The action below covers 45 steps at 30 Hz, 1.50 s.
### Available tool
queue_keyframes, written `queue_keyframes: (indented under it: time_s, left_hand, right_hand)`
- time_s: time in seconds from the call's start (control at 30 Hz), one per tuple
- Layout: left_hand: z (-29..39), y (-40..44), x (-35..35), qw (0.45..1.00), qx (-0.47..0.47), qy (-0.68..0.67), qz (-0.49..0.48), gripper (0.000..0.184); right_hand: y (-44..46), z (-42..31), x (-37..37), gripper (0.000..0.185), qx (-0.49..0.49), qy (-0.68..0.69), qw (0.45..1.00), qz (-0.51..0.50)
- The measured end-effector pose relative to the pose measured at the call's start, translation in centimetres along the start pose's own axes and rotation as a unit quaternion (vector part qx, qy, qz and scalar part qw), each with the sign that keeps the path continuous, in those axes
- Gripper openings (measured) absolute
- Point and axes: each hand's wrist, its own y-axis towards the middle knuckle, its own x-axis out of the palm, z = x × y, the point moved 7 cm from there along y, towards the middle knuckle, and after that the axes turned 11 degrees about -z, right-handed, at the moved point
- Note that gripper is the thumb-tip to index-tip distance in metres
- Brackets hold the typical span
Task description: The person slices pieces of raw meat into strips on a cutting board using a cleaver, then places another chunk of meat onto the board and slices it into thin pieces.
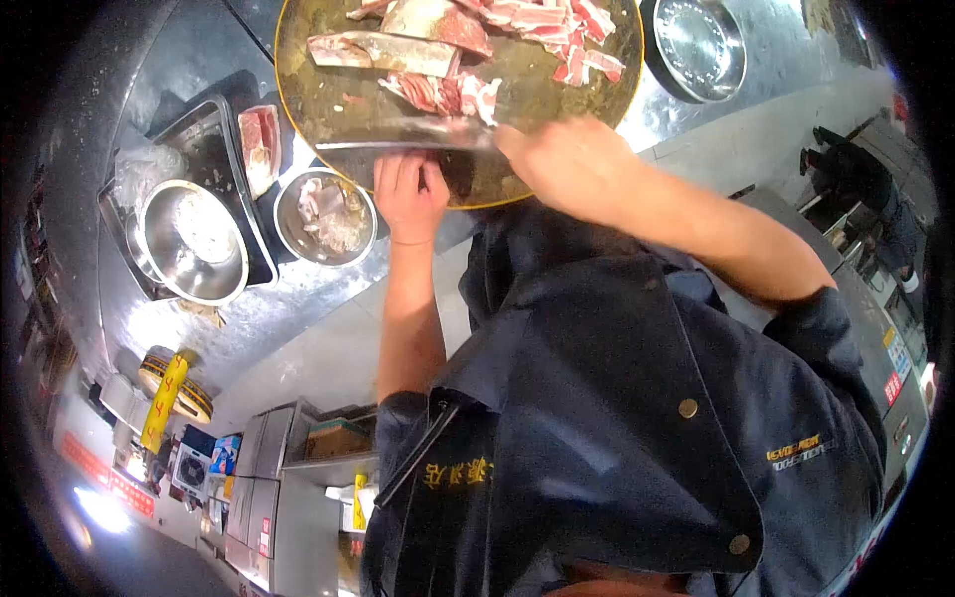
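Observation:
My right hand [577, 164] is wrapped round the handle of a cleaver [428, 137], slightly blurred by motion. Its blade lies across the near part of a round cutting board [328, 104] with a yellow rim. My left hand [410, 204] is at the board's near edge, fingers curled and fingertips close to the blade; whatever is under them is hidden. Beyond the blade are a small pile of sliced meat [438, 93], a long pale-sided slab of meat [383, 52] and a larger chunk of meat [438, 25]. More slices [557, 30] lie at the far right of the board.
Left of the board, a steel bowl [326, 244] holds meat scraps, beside a strip of meat [261, 149] on the steel counter [288, 308]. A black tray [261, 261] carries another steel bowl [179, 269]. A steel basin [731, 80] stands right of the board. Another person [875, 184] is at far right.

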Motion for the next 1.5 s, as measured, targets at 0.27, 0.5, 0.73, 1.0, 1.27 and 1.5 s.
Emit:
queue_keyframes:
  time_s: [0.27,0.5,0.73,1.0,1.27,1.5]
  left_hand:
    - [-0.3,-0.6,0.0,1.0,-0.011,-0.009,-0.024,0.014]
    - [0.0,-0.5,0.0,1.0,-0.001,-0.003,0.021,0.014]
    - [0.1,-0.8,-0.2,1.0,-0.02,-0.003,-0.006,0.013]
    - [0.1,-0.6,-0.1,0.999,-0.013,0.023,0.033,0.018]
    - [-0.8,-1.0,-0.8,0.999,-0.003,0.04,0.016,0.011]
    - [0.5,0.3,-1.8,0.993,-0.067,0.088,0.048,0.028]
  right_hand:
    - [0.4,0.0,1.6,0.019,0.013,0.023,1.0,-0.009]
    - [0.5,1.1,2.3,0.019,0.003,0.021,1.0,0.0]
    - [2.1,0.7,3.0,0.019,-0.034,0.028,0.998,0.038]
    - [-3.2,1.1,-1.0,0.022,0.04,0.018,0.995,-0.086]
    - [5.5,-1.2,1.8,0.021,-0.054,0.07,0.996,0.023]
    - [4.0,0.5,2.8,0.021,-0.005,0.05,0.999,-0.009]
